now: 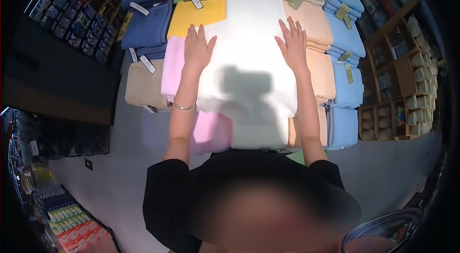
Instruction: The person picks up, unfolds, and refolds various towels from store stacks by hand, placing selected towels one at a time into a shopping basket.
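Note:
A white towel [249, 47] lies spread over the stacks in the middle of the display, its near edge hanging unevenly. On its far left corner rests my left hand [197, 49], palm down with the fingers stretched forward. My right hand [291, 44] lies flat on the far right corner, thumb pointing inward. Neither hand grips anything. Beyond the towel is a folded white towel [254, 4], with a folded yellow towel [211, 16] at its left. Peach towels [309, 18] are stacked beside my right hand, and a pink towel [173, 61] is beside my left wrist.
Blue towels [345, 37] line the right side; navy towels [146, 25] and a beige towel [143, 83] line the left. Wooden shelving [388, 80] with rolled goods stands at the right. Packaged goods hang at far left, and boxes [79, 234] sit at lower left.

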